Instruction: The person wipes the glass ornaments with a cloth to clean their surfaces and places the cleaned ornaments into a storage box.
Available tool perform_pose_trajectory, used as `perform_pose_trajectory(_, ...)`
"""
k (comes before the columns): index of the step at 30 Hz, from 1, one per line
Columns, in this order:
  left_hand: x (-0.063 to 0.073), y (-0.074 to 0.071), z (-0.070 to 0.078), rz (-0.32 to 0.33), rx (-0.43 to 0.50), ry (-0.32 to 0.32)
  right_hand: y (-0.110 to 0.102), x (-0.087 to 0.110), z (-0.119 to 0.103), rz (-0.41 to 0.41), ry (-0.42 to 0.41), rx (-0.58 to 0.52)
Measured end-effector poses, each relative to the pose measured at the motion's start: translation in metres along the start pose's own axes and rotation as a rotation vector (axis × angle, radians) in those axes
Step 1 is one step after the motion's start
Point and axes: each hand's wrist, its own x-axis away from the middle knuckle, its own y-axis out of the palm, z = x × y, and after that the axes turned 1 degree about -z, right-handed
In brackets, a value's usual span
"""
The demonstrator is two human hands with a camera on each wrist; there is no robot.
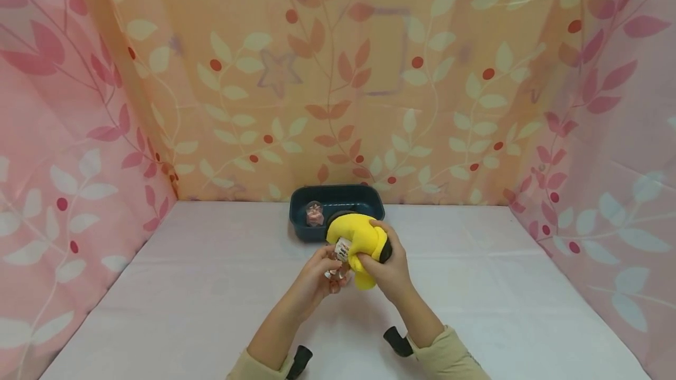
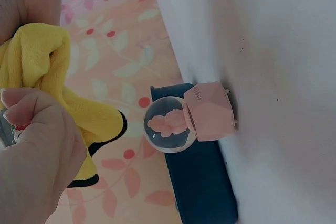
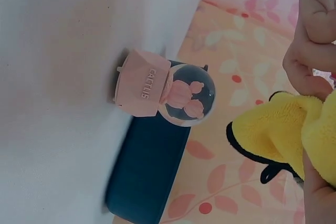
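Note:
My left hand (image 1: 315, 280) holds a small clear, shiny object (image 1: 333, 274) with a white printed label (image 1: 342, 248); its kind cannot be told, as fingers and cloth hide most of it. A yellow plush cloth (image 1: 352, 233) with black edging is bunched in my right hand (image 1: 392, 265), thumb in front, and overlaps the clear object. In the left wrist view, the cloth (image 2: 100, 119) hangs beyond my left fingers. Past both hands, a snow globe (image 3: 144, 85) with a pink faceted base marked CACTUS and a cactus figure inside its dome stands upright on the table.
Behind the snow globe, a dark blue rectangular bin (image 1: 338, 188) sits on the white-covered table (image 1: 222, 280) near the back curtain (image 1: 327, 75). Patterned pink curtains (image 1: 602, 104) rise on both sides. Black camera mounts (image 1: 398, 342) are at my wrists.

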Motion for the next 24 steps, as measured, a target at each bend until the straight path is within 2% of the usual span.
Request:
perform_pose_trajectory(7, 0.002, 0.0, 0.001, -0.023, 0.007, -0.009, -0.004, -0.006, -0.002, 0.1, 0.113, -0.218)
perform_pose_trajectory(10, 0.002, 0.0, 0.002, -0.009, -0.028, 0.004, -0.005, -0.009, -0.005, 0.154, 0.156, -0.318)
perform_pose_trajectory(13, 0.001, 0.001, 0.002, 0.024, -0.092, 0.023, -0.008, -0.01, -0.008, 0.149, 0.162, -0.38)
perform_pose_trajectory(15, 0.0, 0.002, 0.003, 0.055, -0.142, 0.028, -0.009, -0.01, -0.011, 0.107, 0.15, -0.38)
perform_pose_trajectory(17, -0.001, 0.003, 0.004, 0.092, -0.19, 0.024, -0.009, -0.01, -0.014, 0.043, 0.14, -0.333)
perform_pose_trajectory(21, 0.0, 0.004, 0.004, 0.165, -0.294, 0.007, -0.006, -0.009, -0.017, -0.084, 0.158, -0.165)
perform_pose_trajectory(24, 0.003, 0.007, 0.002, 0.2, -0.366, 0.009, -0.002, -0.007, -0.015, -0.141, 0.198, -0.066)
